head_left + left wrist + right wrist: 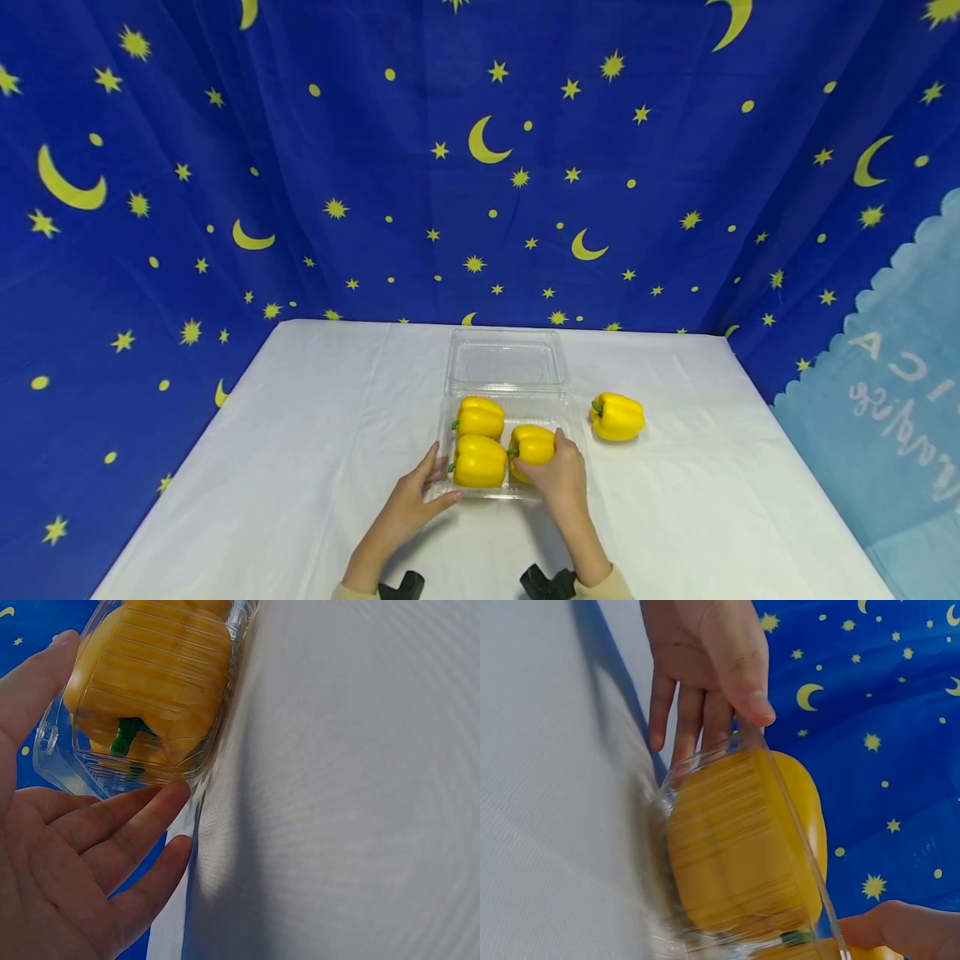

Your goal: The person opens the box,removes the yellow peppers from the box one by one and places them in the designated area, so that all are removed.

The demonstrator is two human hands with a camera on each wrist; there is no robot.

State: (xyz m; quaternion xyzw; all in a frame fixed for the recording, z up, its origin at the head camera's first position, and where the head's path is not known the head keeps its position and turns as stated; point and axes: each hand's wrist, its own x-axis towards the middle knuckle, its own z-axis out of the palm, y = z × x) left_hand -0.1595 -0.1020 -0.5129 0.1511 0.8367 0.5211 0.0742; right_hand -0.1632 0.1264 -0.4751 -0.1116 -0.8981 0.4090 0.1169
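A clear plastic clamshell box (555, 414) lies with its lid (506, 360) folded back. On its left half are two yellow bell peppers, a back one (480, 417) and a front one (480, 462), stems to the left. My right hand (566, 475) grips another yellow bell pepper (531, 446) at the box's front right; in the right wrist view a thumb (900, 930) shows beside that pepper. My left hand (408, 500) spreads around the box's front left corner, fingertips (176, 796) at its side wall. The fingers are fairly straight.
One more yellow bell pepper (617, 417) lies on the white tablecloth (675, 500), right of the box. A blue curtain (375, 167) with moons and stars hangs behind the table. A light blue cloth with lettering (892, 392) hangs at the right.
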